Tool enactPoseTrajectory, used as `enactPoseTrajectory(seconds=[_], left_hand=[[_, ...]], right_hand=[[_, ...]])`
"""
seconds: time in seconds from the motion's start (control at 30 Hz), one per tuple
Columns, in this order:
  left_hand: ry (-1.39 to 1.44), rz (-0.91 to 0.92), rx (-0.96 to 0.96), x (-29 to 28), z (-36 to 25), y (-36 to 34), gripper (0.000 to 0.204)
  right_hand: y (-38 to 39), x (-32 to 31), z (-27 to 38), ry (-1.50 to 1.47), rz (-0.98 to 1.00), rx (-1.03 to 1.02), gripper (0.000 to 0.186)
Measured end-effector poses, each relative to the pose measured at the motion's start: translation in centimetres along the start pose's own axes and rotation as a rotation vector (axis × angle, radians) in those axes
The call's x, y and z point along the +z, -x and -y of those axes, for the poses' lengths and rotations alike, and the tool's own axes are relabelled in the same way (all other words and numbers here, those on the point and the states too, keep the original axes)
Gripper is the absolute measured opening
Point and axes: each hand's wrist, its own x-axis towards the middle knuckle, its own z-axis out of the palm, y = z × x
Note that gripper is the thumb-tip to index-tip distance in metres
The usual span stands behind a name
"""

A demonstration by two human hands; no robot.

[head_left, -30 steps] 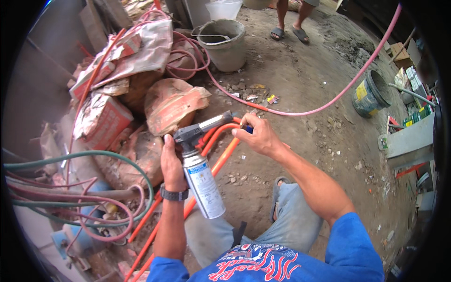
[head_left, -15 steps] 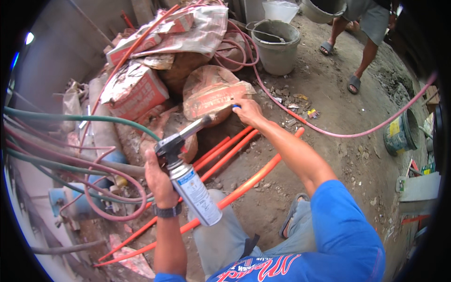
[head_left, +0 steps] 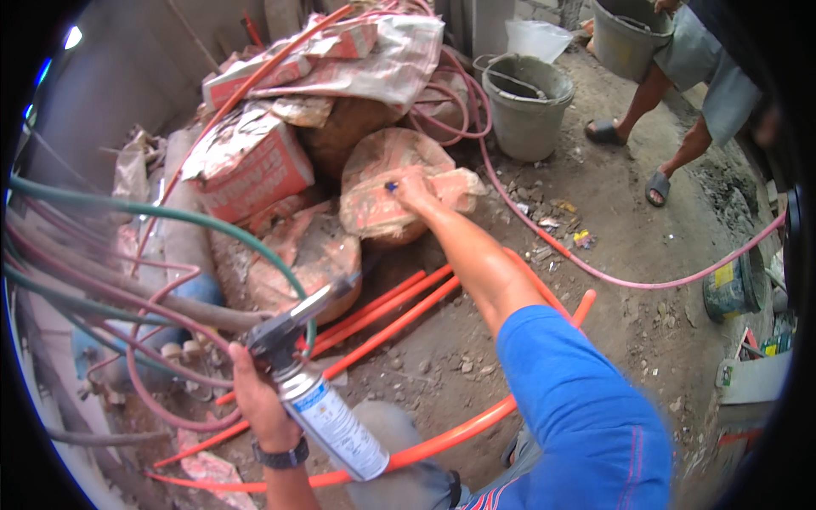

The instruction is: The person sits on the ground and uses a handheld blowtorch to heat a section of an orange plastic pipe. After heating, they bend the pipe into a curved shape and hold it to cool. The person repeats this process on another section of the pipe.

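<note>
My left hand [head_left: 262, 395] is wrapped around a gas torch [head_left: 336, 432], a white and blue canister with a black burner head. Its metal nozzle tilts up toward the dirty sacks; I see no flame. My right hand [head_left: 414, 192] reaches forward, fingers closed on a small blue object [head_left: 391, 185], too small to name surely. It is over or against a dusty red-and-tan sack [head_left: 374, 217]; contact is unclear. An orange pipe [head_left: 450, 433] curves across my legs and passes behind my right arm. More orange pipes [head_left: 387, 299] lie on the ground beyond the torch.
Red and green hoses [head_left: 161, 208] loop at the left beside a gas cylinder [head_left: 191, 255]. A grey bucket [head_left: 531, 115] stands beyond the sacks, with a pink hose [head_left: 646, 283] crossing the ground. At the far right a person [head_left: 714, 68] holds another bucket [head_left: 627, 42].
My right hand has moved left over the sack with the blue object. The torch has shifted lower and left. The orange pipe across my legs looks more bent. The other person's bucket shows more.
</note>
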Motion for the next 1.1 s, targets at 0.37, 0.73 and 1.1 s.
enactPoseTrajectory(seconds=[0.37,0.73,1.1], left_hand=[[-0.001,0.028,0.005,3.6,1.5,-1.3,0.055],[0.062,0.25,0.124,14.7,1.9,0.3,0.062],[0.024,0.405,0.244,15.7,5.8,8.7,0.041]], right_hand=[[4.2,-9.6,-1.9,-0.134,-0.153,-0.107,0.028],[28.9,-34.6,10.6,-0.619,0.103,-0.101,0.056],[39.5,-34.3,14.9,-0.487,0.009,0.106,0.085]])
